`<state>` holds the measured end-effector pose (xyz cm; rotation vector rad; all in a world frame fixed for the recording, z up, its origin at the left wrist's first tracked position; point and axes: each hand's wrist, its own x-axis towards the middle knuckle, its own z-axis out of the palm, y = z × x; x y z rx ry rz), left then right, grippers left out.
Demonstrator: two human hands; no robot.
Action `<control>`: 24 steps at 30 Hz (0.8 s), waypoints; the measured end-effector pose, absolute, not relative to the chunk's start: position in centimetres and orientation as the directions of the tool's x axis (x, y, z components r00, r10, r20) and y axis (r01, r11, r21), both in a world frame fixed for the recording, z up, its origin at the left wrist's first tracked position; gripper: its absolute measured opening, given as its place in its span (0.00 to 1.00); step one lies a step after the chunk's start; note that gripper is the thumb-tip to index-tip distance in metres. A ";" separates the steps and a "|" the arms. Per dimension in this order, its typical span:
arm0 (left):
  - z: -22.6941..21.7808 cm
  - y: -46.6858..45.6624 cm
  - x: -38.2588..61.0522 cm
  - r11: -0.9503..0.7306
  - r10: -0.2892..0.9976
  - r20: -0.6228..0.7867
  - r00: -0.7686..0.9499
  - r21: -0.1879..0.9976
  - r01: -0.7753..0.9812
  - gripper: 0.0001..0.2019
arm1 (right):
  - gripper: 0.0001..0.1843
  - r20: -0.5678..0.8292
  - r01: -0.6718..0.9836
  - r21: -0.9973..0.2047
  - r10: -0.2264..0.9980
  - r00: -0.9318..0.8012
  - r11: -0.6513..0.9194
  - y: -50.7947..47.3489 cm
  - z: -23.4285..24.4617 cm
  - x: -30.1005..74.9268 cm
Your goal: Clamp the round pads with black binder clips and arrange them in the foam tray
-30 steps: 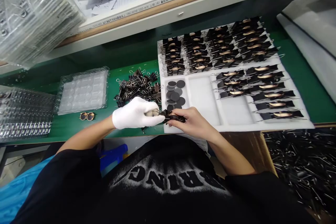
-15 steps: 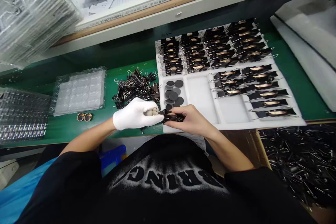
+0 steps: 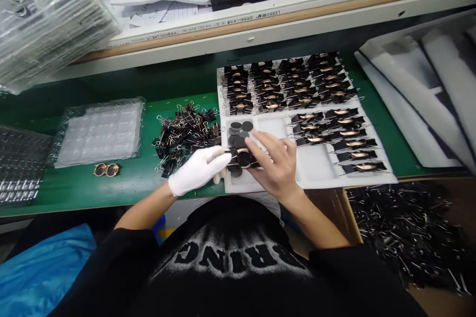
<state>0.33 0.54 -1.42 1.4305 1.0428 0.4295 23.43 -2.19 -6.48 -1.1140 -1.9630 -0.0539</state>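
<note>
My left hand (image 3: 197, 169), in a white glove, is closed on a black binder clip (image 3: 238, 159) at the front left corner of the white foam tray (image 3: 316, 164). My bare right hand (image 3: 277, 163) touches the same clip from the right, thumb on it and the other fingers stretched over the tray. Black round pads (image 3: 238, 129) lie in the tray compartment just beyond the clip. Rows of black clips with copper-coloured pieces (image 3: 308, 89) fill the tray's far and right sections.
A heap of loose binder clips (image 3: 184, 131) lies on the green mat left of the tray. Further left sit a clear blister tray (image 3: 100, 131) and two small round copper parts (image 3: 106, 170). Stacked clear trays (image 3: 44, 15) stand upper left. A bin of metal clip handles (image 3: 405, 233) is lower right.
The view shifted, so everything sits lower and further left in the picture. My right hand's fingers opened out from a pinch and reach forward over the tray; my left hand still holds the clip.
</note>
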 end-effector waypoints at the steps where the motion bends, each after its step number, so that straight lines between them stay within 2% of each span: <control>1: -1.4 0.6 0.3 0.126 0.800 -0.303 0.517 0.928 0.349 0.16 | 0.40 0.606 0.680 -0.483 0.771 -0.194 0.551 -2.4 -6.3 23.9; 3: -1.3 0.6 0.1 0.087 0.805 -0.301 0.512 0.913 0.399 0.15 | 0.51 0.382 0.499 -0.764 0.910 -0.160 0.409 -2.8 -5.8 25.0; 5: -1.3 0.8 0.0 0.064 0.791 -0.311 0.527 0.898 0.435 0.16 | 0.50 0.144 0.263 -0.946 0.971 -0.193 0.192 -3.1 -5.5 25.8; 7: -1.4 0.9 0.2 0.043 0.772 -0.320 0.550 0.889 0.456 0.16 | 0.43 -0.044 0.109 -0.994 0.966 -0.255 -0.017 -3.1 -5.4 26.3; 10: -1.3 1.1 0.6 0.017 0.734 -0.338 0.590 0.877 0.481 0.15 | 0.31 -0.200 0.043 -0.980 0.934 -0.297 -0.196 -3.1 -5.3 26.2; 12: -1.3 1.3 0.9 -0.007 0.711 -0.356 0.606 0.859 0.513 0.15 | 0.23 -0.249 0.037 -0.968 0.923 -0.295 -0.249 -3.2 -5.3 26.1; 14: -1.2 1.4 1.2 -0.038 0.696 -0.371 0.615 0.836 0.548 0.16 | 0.20 -0.264 0.037 -0.964 0.920 -0.289 -0.265 -3.4 -5.3 26.2; 19: -1.1 1.2 1.9 -0.150 0.660 -0.359 0.660 0.797 0.584 0.16 | 0.18 -0.233 0.114 -0.971 0.934 -0.271 -0.209 -4.4 -5.3 27.1; 24: -1.5 0.9 3.0 -0.288 0.663 -0.271 0.697 0.768 0.573 0.16 | 0.19 -0.210 0.181 -0.969 0.946 -0.247 -0.168 -5.3 -5.3 28.5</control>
